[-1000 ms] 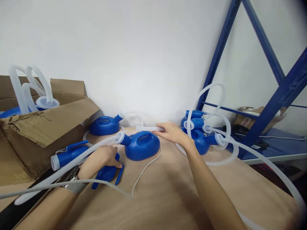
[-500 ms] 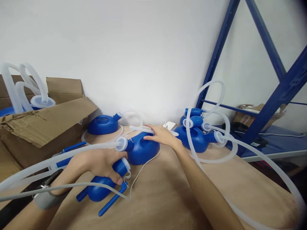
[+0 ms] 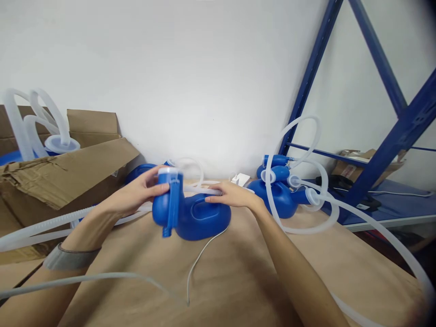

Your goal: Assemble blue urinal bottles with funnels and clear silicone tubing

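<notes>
My left hand [image 3: 148, 187], wearing a grey wristband, grips a blue urinal head [image 3: 161, 206] with a whitish cap at its top. The piece is upright, with a blue strip down its front and a narrow blue spout at the bottom. It overlaps the left end of a blue urinal bottle [image 3: 207, 222] on the table and hides that bottle's neck. My right hand [image 3: 231, 194] is closed on the top of this bottle, thumb at the handle opening. A translucent tube [image 3: 200, 190] runs under its fingers.
A cardboard box [image 3: 81, 168] with hoses and blue bottles stands left. More blue bottles [image 3: 281, 200] with looping tubes lie right, beside a blue metal rack [image 3: 371, 181]. A white plug adapter [image 3: 240, 179] sits by the wall. A thin cable [image 3: 200, 254] crosses the table [image 3: 238, 281].
My left hand has lifted the urinal head from the table and turned it upright beside the bottle. The bottle has shifted slightly right and nearer. My right hand stays on it.
</notes>
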### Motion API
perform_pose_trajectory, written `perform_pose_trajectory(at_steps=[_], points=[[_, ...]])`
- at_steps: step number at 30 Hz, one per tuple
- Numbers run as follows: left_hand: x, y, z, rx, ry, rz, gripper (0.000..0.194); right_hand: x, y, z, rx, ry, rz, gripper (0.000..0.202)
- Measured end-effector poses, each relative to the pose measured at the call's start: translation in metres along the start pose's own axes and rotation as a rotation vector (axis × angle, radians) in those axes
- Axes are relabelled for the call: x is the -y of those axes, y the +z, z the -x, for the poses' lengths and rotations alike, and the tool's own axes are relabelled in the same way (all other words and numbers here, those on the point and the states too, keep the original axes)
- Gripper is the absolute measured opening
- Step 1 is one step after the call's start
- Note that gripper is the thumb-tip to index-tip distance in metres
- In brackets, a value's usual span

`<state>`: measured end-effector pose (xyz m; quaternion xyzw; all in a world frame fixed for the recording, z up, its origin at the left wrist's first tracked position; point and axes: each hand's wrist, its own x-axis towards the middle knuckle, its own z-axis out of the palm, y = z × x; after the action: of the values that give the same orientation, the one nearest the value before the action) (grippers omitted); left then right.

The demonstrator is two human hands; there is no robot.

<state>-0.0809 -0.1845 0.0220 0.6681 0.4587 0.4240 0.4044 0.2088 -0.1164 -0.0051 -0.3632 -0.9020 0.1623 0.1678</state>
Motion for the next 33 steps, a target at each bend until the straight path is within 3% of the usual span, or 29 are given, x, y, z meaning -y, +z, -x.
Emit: perform_pose_trajectory(at_steps=[3, 7, 9, 14, 19, 28, 33], points=[[-0.001, 0.004, -0.006, -0.303, 0.057, 0.351, 0.062, 0.004, -0.014, 0.007, -0.018, -0.018, -0.117, 0.046], [-0.006, 0.003, -0.01, -0.53, 0.159, 0.599, 0.058, 0.001, -0.03, 0.019, -0.078, -0.025, -0.177, 0.047], [-0.008, 0.002, -0.01, -0.578, 0.175, 0.627, 0.054, -0.004, -0.036, 0.024, -0.069, 0.001, -0.18, 0.047], [-0.009, 0.006, -0.009, -0.563, 0.144, 0.618, 0.039, -0.013, -0.038, 0.027, -0.012, 0.05, -0.19, 0.051], [-0.01, 0.01, -0.007, -0.574, 0.152, 0.543, 0.044, -0.006, -0.033, 0.022, 0.004, -0.007, -0.128, 0.047], [-0.012, 0.013, -0.002, -0.481, 0.174, 0.44, 0.064, 0.014, -0.025, 0.021, -0.145, -0.047, 0.101, 0.043], [-0.013, 0.015, 0.002, -0.443, 0.171, 0.418, 0.053, 0.027, -0.02, 0.018, -0.219, -0.087, 0.278, 0.039]])
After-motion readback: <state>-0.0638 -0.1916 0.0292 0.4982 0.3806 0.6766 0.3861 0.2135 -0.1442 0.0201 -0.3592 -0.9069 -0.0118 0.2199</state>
